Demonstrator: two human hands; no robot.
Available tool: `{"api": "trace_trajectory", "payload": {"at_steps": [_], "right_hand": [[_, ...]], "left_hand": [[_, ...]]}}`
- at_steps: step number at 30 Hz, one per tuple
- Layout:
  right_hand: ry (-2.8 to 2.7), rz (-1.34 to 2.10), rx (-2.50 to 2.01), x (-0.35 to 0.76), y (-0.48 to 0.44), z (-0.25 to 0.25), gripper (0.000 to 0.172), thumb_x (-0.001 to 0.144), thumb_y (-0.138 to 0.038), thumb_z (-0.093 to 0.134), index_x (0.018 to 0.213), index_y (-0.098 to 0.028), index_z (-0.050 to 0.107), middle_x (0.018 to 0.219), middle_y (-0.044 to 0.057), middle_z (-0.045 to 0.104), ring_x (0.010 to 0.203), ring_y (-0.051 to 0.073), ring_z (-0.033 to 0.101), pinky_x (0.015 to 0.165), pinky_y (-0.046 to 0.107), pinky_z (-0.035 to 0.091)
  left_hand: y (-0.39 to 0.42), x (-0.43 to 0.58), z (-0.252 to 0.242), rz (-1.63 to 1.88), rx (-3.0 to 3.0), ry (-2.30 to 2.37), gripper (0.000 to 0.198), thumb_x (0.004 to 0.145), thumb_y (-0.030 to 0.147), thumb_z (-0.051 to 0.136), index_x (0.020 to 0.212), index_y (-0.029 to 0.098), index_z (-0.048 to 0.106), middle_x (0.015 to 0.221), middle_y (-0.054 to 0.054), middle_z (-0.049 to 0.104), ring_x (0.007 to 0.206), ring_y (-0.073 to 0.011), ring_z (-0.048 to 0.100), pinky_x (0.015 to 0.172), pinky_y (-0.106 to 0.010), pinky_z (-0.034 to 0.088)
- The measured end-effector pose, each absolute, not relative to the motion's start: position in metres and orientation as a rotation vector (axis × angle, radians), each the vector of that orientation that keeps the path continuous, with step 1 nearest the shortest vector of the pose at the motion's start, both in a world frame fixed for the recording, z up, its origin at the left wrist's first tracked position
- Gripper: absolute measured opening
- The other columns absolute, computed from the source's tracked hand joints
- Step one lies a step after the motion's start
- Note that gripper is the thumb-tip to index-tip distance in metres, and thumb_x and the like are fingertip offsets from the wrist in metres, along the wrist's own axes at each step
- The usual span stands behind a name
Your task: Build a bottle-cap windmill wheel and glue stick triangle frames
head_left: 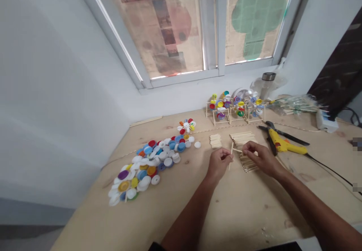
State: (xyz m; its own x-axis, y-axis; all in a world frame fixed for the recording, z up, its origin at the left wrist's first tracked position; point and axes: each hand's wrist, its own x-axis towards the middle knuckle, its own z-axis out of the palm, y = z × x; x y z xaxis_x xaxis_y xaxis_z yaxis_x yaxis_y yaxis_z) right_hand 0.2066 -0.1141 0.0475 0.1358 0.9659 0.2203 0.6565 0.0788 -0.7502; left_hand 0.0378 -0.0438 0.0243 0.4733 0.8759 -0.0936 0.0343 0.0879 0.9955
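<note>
My left hand (219, 163) pinches a thin wooden stick (232, 147) that stands nearly upright. Between the fingertips of my right hand (260, 157) is a shorter wooden stick (237, 150), whose end meets or nearly meets the upright one; I cannot tell if they are joined. Under and behind my right hand lies a pile of cut sticks (242, 137), partly hidden by it. A smaller bundle of short sticks (215, 141) lies just beyond my left hand.
Many coloured bottle caps (161, 155) spread across the left of the wooden table (181, 205). Cap wheels on stick frames (222, 115) stand at the back. To the right lie a yellow glue gun (285, 145) with its cord and dark-handled cutters (294, 137); a bottle (267, 85) stands behind.
</note>
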Motion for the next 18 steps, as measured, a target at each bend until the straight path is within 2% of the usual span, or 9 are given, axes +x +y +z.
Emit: {"api": "trace_trajectory", "payload": {"at_steps": [6, 13, 15, 18], "right_hand": [[-1.089, 0.769, -1.458, 0.183, -0.104, 0.036, 0.038, 0.071, -0.053, 0.063, 0.079, -0.017, 0.059, 0.067, 0.0, 0.059, 0.062, 0.013, 0.053, 0.06, 0.025, 0.043], [-0.744, 1.066, -1.184, 0.166, -0.095, 0.042, 0.041, 0.065, -0.044, 0.072, 0.098, -0.019, 0.063, 0.073, -0.001, 0.06, 0.055, 0.009, 0.05, 0.05, 0.02, 0.041], [-0.7, 1.12, -1.099, 0.163, -0.092, 0.043, 0.042, 0.066, -0.04, 0.073, 0.102, -0.02, 0.064, 0.075, -0.001, 0.06, 0.058, 0.009, 0.052, 0.053, 0.021, 0.045], [-0.654, 1.149, -1.004, 0.162, -0.089, 0.04, 0.038, 0.066, -0.035, 0.073, 0.101, -0.022, 0.065, 0.078, 0.0, 0.061, 0.067, 0.011, 0.057, 0.067, 0.025, 0.05]], "left_hand": [[-0.043, 0.027, 0.033, 0.762, 1.234, 0.814, 0.018, 0.06, 0.029, 0.065, 0.069, 0.015, 0.057, 0.055, 0.0, 0.059, 0.047, -0.0076, 0.046, 0.049, -0.02, 0.035], [-0.042, 0.021, 0.032, 0.736, 1.14, 0.768, 0.031, 0.058, 0.038, 0.071, 0.072, 0.013, 0.059, 0.056, -0.001, 0.061, 0.046, -0.0077, 0.046, 0.049, -0.021, 0.034], [-0.042, 0.02, 0.029, 0.737, 1.123, 0.746, 0.032, 0.058, 0.039, 0.072, 0.073, 0.013, 0.059, 0.056, -0.001, 0.061, 0.047, -0.008, 0.047, 0.049, -0.021, 0.035], [-0.042, 0.019, 0.023, 0.733, 1.109, 0.721, 0.033, 0.06, 0.04, 0.072, 0.073, 0.013, 0.059, 0.057, -0.001, 0.061, 0.047, -0.0076, 0.046, 0.049, -0.021, 0.035]]}}
